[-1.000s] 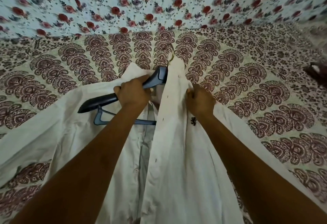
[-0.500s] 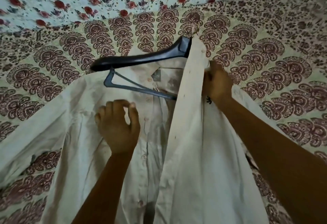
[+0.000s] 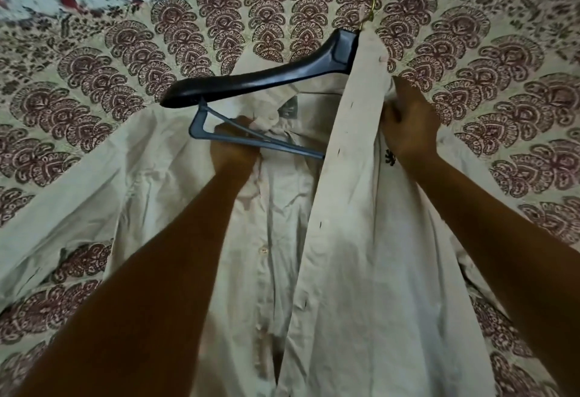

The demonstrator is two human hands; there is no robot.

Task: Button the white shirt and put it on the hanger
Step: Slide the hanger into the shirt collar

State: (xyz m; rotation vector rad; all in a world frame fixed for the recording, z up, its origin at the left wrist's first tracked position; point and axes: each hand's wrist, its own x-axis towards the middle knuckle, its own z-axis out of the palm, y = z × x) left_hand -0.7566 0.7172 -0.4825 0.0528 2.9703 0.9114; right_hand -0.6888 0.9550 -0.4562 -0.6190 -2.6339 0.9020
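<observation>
Head view: a white shirt [image 3: 361, 271] lies unbuttoned on the patterned bed [image 3: 94, 89], half over a dark hanger [image 3: 260, 78].
Right hand [image 3: 408, 127] pinches the right front; left hand [image 3: 233, 148] seemingly grips the collar [image 3: 266, 120]. Best draw that shoulder over the bare hanger arm.

Under my hands spreads a bed cover [image 3: 502, 51] printed with maroon paisley fans; the open white shirt [image 3: 361, 287] lies on it, beneath my fingers.

Hanger's [image 3: 266, 78] right arm under shirt [image 3: 361, 239]; left hand's [image 3: 233, 148] fingers buried in collar cloth.
</observation>
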